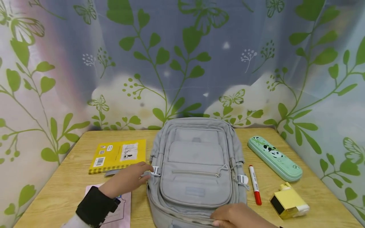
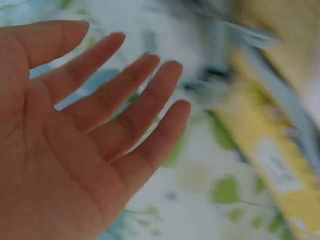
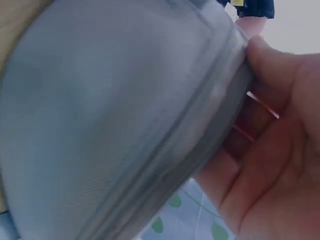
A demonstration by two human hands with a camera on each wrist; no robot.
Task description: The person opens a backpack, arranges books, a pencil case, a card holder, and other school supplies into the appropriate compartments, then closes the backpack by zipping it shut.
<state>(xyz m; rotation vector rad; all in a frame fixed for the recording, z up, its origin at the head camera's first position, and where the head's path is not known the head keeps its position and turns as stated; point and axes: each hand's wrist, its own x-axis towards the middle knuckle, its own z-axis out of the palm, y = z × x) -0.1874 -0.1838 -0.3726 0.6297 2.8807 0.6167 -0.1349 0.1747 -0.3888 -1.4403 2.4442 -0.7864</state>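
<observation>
A grey backpack [image 1: 196, 152] lies on the wooden table, its front pocket facing up and its main zip undone along the near end. At that near end my right hand [image 1: 236, 215] pinches the edge of the opening; in the right wrist view the thumb is on one side of the grey fabric [image 3: 100, 115] and the fingers are behind it. My left hand [image 1: 128, 177] is beside the backpack's left edge, fingertips near a white side buckle [image 1: 155, 171]. Seen in the left wrist view, its palm is bare and the fingers [image 2: 130, 125] are spread.
Left of the backpack lie a yellow book [image 1: 119, 155] and a pink sheet or booklet [image 1: 125, 205], partly under my left arm. On the right are a red-and-white marker [image 1: 254, 183], a green panda pencil case [image 1: 273, 156] and a yellow boxy object [image 1: 289, 199]. A leaf-patterned curtain [image 1: 182, 63] hangs behind.
</observation>
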